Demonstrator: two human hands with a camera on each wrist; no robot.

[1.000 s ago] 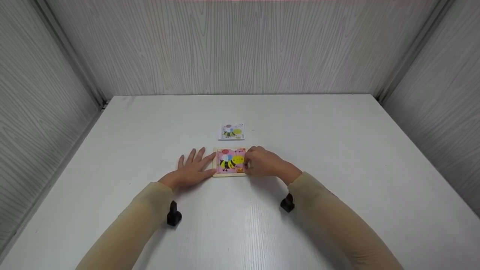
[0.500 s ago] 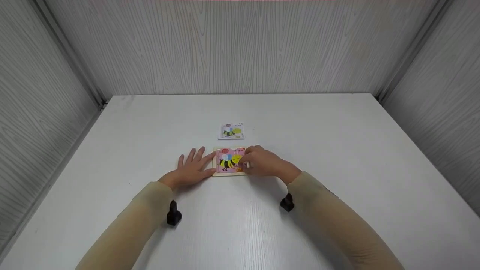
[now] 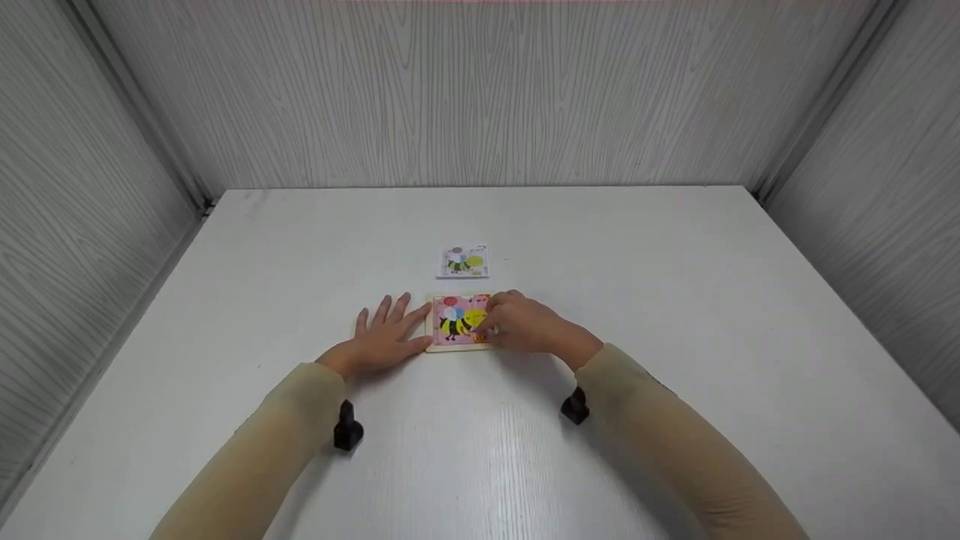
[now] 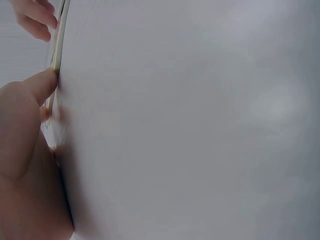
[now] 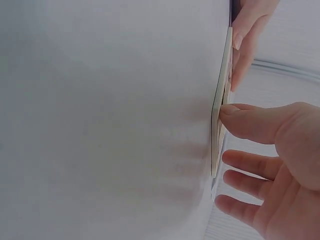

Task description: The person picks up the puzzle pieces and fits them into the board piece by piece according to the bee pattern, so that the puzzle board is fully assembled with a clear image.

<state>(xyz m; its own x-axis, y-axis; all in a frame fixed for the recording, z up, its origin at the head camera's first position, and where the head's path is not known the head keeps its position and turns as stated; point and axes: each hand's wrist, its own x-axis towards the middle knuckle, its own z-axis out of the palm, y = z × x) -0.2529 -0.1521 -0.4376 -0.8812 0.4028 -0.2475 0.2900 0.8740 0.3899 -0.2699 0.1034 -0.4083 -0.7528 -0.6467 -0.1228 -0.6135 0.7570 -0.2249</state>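
Note:
A small wooden frame puzzle [image 3: 460, 321] with a pink bee picture lies flat on the white table, its right edge partly covered by a hand. My left hand [image 3: 384, 343] rests with spread fingers at the puzzle's left side, thumb and index fingertips touching the frame. Over the right part of the picture is my right hand [image 3: 529, 324], fingertips on the bee's yellow head. In the right wrist view, the right thumb [image 5: 250, 122] presses at the puzzle's edge while the other fingers extend fairly straight. The right index finger is mostly hidden there.
Behind the puzzle lies a square card [image 3: 463, 262] with the same bee picture in paler colours. Grey wood-grain panels [image 3: 480, 94] stand at the back and both sides of the white table [image 3: 637, 255].
My right fingertips have moved slightly left, from the puzzle's right edge onto the bee's head. The left hand, the puzzle and the card stay in place.

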